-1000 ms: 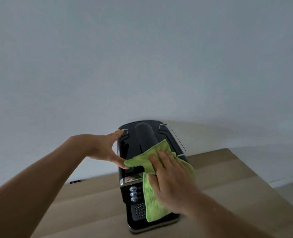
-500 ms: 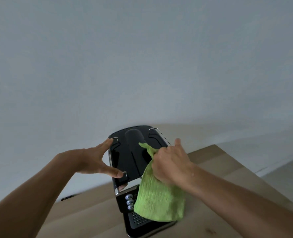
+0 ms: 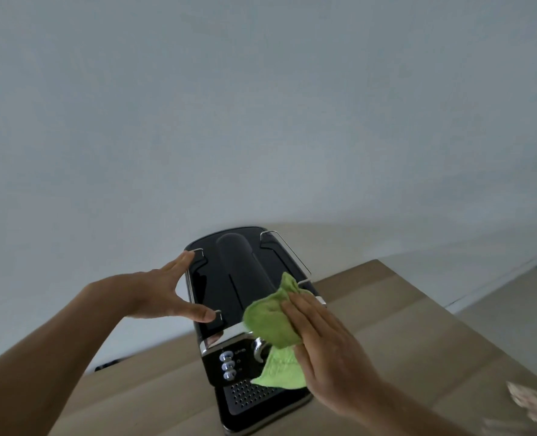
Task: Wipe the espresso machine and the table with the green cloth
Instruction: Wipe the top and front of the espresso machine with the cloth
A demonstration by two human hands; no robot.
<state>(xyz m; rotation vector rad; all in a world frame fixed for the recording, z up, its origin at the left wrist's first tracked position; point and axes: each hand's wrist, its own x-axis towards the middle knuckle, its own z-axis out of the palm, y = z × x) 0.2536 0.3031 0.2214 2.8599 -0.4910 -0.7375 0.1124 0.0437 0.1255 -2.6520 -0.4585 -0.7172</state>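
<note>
Since half a second ago the right hand (image 3: pixel 326 347) has uncurled from its bunched grip and now lies flatter, fingers stretched out over the green cloth (image 3: pixel 270 325), pressing it onto the front right corner of the espresso machine (image 3: pixel 226 278). Most of the cloth sits crumpled on the glossy black top under the fingertips, while a loose flap hangs down over the machine's front, ending just above the perforated drip grille (image 3: pixel 248 396). Whether the thumb pinches the cloth from beneath I cannot tell, as it is hidden. On the opposite side the left hand (image 3: pixel 157 294) keeps its place, spread wide and holding nothing, thumb tip touching the front left corner of the top and a fingertip at the back left corner. Three round silver buttons (image 3: pixel 227 365) run down the front panel beside the hanging flap, and a thin chrome rail (image 3: pixel 292 253) edges the right side of the top. All of this stands on the light wooden counter (image 3: pixel 402 325), close to a plain pale wall (image 3: pixel 260 105). At the counter's near right corner lies a pale, crumpled thing (image 3: pixel 534 404), too blurred to name.
</note>
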